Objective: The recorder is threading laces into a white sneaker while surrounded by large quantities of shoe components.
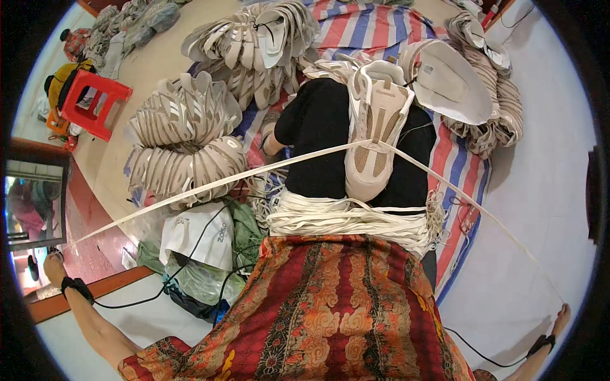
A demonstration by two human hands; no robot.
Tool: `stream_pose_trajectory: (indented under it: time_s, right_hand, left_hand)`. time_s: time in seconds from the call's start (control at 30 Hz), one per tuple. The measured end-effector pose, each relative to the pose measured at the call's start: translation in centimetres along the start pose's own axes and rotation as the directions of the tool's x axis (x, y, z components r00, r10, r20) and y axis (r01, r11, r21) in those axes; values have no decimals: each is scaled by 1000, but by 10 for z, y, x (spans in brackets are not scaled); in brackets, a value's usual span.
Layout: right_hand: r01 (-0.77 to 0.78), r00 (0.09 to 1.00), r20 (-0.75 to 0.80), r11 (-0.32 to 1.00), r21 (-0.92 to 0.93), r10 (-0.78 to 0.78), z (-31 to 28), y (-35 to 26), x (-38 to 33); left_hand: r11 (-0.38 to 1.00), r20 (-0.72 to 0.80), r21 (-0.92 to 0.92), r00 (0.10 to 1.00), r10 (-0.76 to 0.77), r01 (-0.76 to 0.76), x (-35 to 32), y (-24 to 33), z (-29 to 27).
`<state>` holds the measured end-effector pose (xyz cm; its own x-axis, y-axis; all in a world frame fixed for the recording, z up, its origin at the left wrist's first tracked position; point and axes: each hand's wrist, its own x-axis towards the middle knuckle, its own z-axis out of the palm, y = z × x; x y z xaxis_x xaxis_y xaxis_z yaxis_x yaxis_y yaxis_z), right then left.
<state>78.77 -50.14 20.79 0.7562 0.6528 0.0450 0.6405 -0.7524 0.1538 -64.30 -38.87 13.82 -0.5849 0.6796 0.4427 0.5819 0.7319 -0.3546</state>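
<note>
A beige and white shoe upper point(359, 166) lies across my black-clad knees, its toe toward me. One long cream shoelace point(254, 169) passes through it near the lower end of the tongue. From there both halves stretch taut, out to either side. My left hand point(53, 267), far out at the left edge, is closed on one end. At the lower right rim, my right hand point(561, 317) pinches the other end; its fingers look small and partly dim. A thick bundle of cream shoelaces point(349, 217) rests across my lap, just in front of the upper's toe.
Strings of stacked shoe uppers point(187, 166) lie to the left, with more at the far side point(254, 38) and right. A striped sheet point(362, 25) covers the floor beneath. White and green bags point(202, 236), a red stool point(95, 105) and a framed mirror point(35, 197) stand left.
</note>
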Motion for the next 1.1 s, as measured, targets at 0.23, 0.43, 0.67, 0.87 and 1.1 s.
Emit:
stream_pose_trajectory:
  time_s: [0.23,0.43,0.67,0.87,1.1]
  right_hand:
    - [282,665,-578,876,-391,-472,43,15,-51]
    - [-107,626,-583,797,594,518,94,-174,-117]
    - [168,985,-167,48,985,-33,133,-452,-133]
    - [61,706,2,63,996,-709,116,-642,-177]
    - [223,629,-58,108,969,-776,148,-679,-165]
  left_hand:
    - [996,-201,-26,976,82,-89,-1,104,52]
    - [765,-256,-634,964,-70,-113,-32,248,4]
    - [-408,138,-888,969,204,212,-80,499,-70]
    - [-499,5,-724,726,688,477,-170,614,-161]
    - [-221,-15,-807,356,935,547,-216,675,-243]
